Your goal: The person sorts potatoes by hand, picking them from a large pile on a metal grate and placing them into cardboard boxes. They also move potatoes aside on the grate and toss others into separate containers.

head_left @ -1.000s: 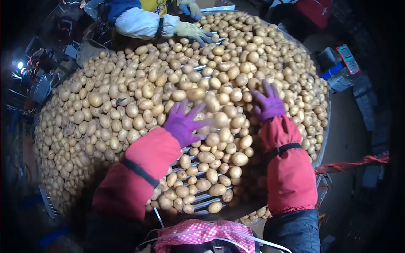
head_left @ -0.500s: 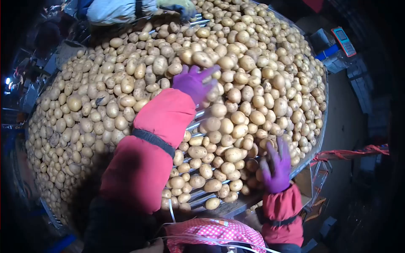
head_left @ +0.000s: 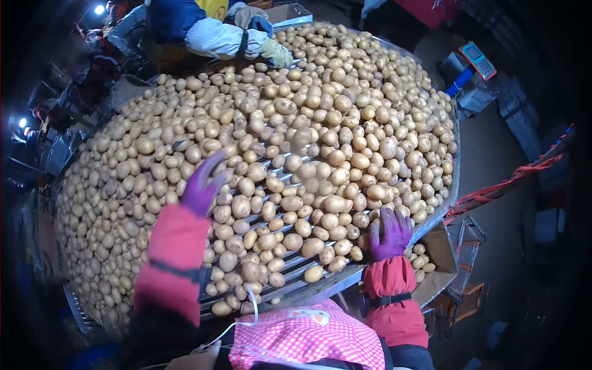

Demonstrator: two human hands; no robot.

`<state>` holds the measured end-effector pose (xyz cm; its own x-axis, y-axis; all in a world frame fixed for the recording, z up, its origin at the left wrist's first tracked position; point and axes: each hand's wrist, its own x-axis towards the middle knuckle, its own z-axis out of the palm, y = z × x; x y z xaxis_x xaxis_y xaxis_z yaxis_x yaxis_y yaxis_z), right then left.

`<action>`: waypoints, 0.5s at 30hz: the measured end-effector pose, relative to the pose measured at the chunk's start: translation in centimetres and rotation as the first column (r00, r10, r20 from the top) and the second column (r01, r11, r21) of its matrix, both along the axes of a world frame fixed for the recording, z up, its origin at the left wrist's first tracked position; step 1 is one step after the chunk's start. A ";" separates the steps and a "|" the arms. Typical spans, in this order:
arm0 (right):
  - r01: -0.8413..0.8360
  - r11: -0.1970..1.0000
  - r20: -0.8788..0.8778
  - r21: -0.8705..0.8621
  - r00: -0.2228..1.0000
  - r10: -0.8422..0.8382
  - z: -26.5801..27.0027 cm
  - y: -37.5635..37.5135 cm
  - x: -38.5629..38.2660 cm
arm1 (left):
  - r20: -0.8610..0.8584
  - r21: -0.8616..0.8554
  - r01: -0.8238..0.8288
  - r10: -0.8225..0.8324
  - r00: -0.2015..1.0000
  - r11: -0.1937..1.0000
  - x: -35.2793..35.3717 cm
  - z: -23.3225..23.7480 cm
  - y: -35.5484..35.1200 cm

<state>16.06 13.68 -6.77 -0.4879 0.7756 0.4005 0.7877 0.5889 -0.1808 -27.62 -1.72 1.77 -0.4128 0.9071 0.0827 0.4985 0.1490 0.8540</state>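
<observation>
A broad heap of potatoes (head_left: 259, 172) covers a slatted metal rack (head_left: 296, 264), whose bars show between them near the front. My left hand (head_left: 203, 186), in a purple glove, is over the left-middle of the heap with its fingers apart and nothing held. Also gloved in purple, my right hand (head_left: 391, 235) rests at the heap's front right edge, fingers spread against the potatoes beside the metal rim.
Across the heap, a co-worker's gloved hand (head_left: 276, 54) touches the potatoes. A cardboard box (head_left: 445, 271) holding potatoes is below the right rim. A handheld device (head_left: 478, 60) and red-wrapped cord (head_left: 505, 185) are at the right.
My left hand has moved left and toward me over the heap. My right hand stays near the right edge. The view has shifted, showing more of the co-worker's arm and the box.
</observation>
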 end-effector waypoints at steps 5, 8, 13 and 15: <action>-0.186 0.981 -0.045 -0.063 0.982 0.183 1.8 0.4 -0.9 | -0.018 -0.111 -0.244 0.244 0.970 0.963 5.7 0.3 -21.4; -0.393 0.885 -0.330 -0.248 0.894 0.304 2.9 3.1 -3.0 | -0.352 -0.383 -0.282 0.143 0.925 0.880 9.7 -3.3 -31.7; 0.031 1.000 0.091 0.007 0.995 -0.031 2.5 15.9 -7.5 | -0.538 -0.517 -0.176 -0.158 0.828 0.838 12.3 -4.3 -30.5; 0.098 0.991 0.191 -0.090 0.978 -0.079 3.9 18.3 -8.9 | -0.496 -0.539 -0.119 -0.199 0.845 0.834 12.1 -4.0 -29.0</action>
